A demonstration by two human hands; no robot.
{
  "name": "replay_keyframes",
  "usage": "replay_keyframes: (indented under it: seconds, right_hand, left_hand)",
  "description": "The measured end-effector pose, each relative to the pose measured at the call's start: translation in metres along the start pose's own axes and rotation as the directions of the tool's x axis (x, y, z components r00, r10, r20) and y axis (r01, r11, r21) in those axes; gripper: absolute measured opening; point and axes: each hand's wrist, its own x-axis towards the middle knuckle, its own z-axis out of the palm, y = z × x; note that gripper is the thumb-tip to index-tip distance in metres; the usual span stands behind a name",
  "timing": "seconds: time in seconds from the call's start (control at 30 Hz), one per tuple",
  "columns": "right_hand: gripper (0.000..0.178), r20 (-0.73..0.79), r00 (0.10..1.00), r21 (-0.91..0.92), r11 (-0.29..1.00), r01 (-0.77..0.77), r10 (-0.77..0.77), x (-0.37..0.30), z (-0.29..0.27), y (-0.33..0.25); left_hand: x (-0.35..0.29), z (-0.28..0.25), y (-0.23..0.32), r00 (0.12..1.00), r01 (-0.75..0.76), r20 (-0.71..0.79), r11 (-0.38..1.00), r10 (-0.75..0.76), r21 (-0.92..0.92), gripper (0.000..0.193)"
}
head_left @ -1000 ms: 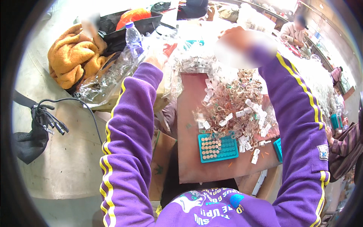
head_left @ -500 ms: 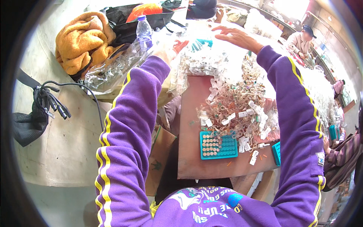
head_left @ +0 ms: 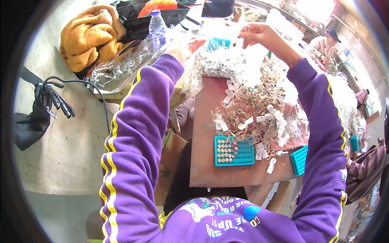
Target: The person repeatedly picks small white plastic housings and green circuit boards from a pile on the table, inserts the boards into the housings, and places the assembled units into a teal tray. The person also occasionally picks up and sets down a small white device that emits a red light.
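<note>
At the far side, both my arms stretch over a heap of small white plastic pieces (head_left: 221, 67). My left hand (head_left: 185, 47) is beside clear plastic wrapping; glare washes out its fingers, and I cannot tell whether they hold anything. Raised above the right part of the bright heap, my right hand (head_left: 261, 34) has its fingers bent down and drawn together; anything between them is too small to make out. A teal tray (head_left: 219, 43) lies between the hands. Nearer stands another teal tray (head_left: 252, 161), its left pockets filled with small round pale pieces.
A tangle of pale loops and white tags (head_left: 259, 101) covers much of the brown tabletop (head_left: 206, 117). A third teal tray (head_left: 300, 160) sits at the right edge. Back left are a bottle (head_left: 157, 28), an orange-yellow cloth (head_left: 91, 38) and a black bag (head_left: 133, 20). Another person (head_left: 324, 48) sits at far right.
My right hand has shifted a little right, and its outstretched fingers are now bent downward. The left hand stays almost in place. The view has shifted slightly, showing more of the right teal tray.
</note>
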Motion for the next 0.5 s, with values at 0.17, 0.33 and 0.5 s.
replay_keyframes:
  seconds: [0.17, 0.33, 0.5]
  right_hand:
    - [0.03, 0.221, 0.969, -0.292, 0.956, -0.042, 0.11, -0.026, 0.006, 0.012]
    - [0.04, 0.135, 0.985, -0.579, 0.798, 0.165, -0.105, -0.009, 0.011, 0.075]
    - [0.015, 0.263, 0.964, -0.537, 0.826, 0.171, -0.03, -0.035, 0.027, 0.092]
  left_hand:
    - [-0.013, -0.001, 0.001, 1.0, 0.001, -0.01, 0.998, 0.0, 0.055, 0.02]
    - [-0.028, -0.004, 0.003, 1.0, -0.017, -0.005, 0.972, 0.018, 0.236, 0.02]
    - [-0.086, -0.032, -0.011, 0.964, -0.24, 0.244, 0.744, 0.106, 0.624, 0.019]
